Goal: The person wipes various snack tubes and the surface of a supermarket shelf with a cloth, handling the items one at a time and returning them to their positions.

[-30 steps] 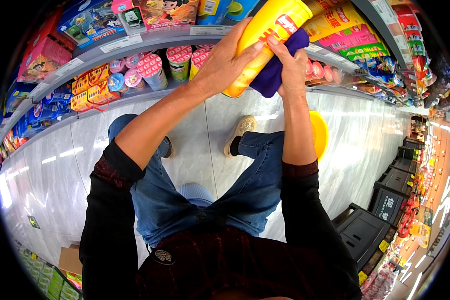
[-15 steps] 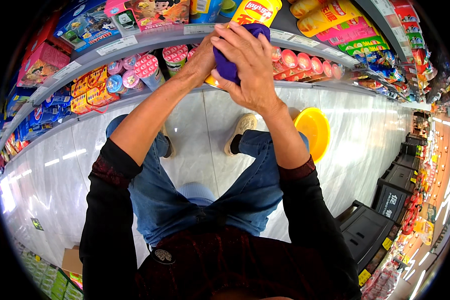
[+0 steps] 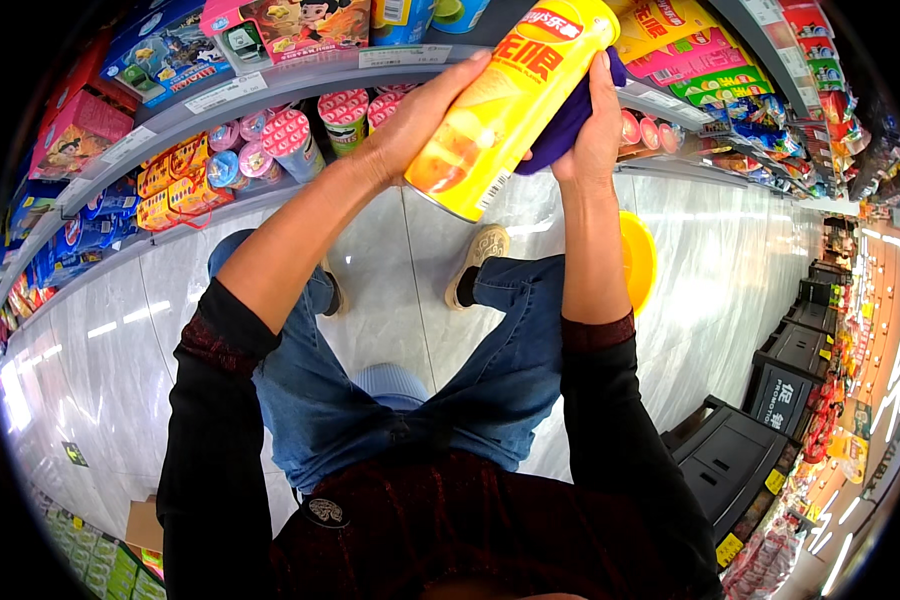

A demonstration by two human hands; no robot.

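Note:
A tall yellow chip canister (image 3: 505, 110) is held tilted in front of the shelf, its top leaning to the right. My left hand (image 3: 417, 127) grips its left side, the fingers mostly hidden behind it. Along the other side, my right hand (image 3: 594, 135) holds a bunched purple cloth (image 3: 562, 132), which lies between palm and canister. The right thumb points up near the canister's top end. Most of the right fingers are out of sight behind the cloth.
Boxed toys (image 3: 290, 28) and more canisters stand on the shelf (image 3: 300, 83) ahead, with pink-lidded cups (image 3: 288, 135) below. A yellow basin (image 3: 638, 262) sits on the floor to the right, partly behind my forearm. Black crates (image 3: 722, 462) line the right side. Beneath me is a light-blue stool (image 3: 392, 384).
The canister has swung up to the right, and its printed side now shows. My right hand with the cloth has moved from over its front to its right side.

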